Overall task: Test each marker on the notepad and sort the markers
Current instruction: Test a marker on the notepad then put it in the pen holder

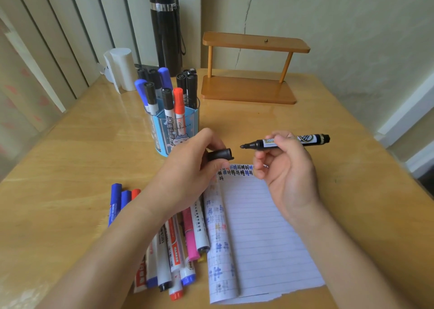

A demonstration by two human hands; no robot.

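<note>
My right hand (285,167) pinches an uncapped black marker (312,140) level above the notepad, its tip pointing left. Its black cap (220,155) is held in the fingers of my left hand (187,167), a short gap from the tip. The lined notepad (263,233) lies on the table below, with rows of black and blue test marks along its top edge and a folded-back page on its left side. A pile of several markers (173,257) lies to the left of the notepad, partly under my left forearm. A clear blue pen holder (173,130) behind my left hand holds several upright markers.
A wooden two-tier stand (249,90) sits at the back of the wooden table (328,120). A tall black flask (165,26) and a white roll (121,68) stand at the back left. A wall runs close along the right.
</note>
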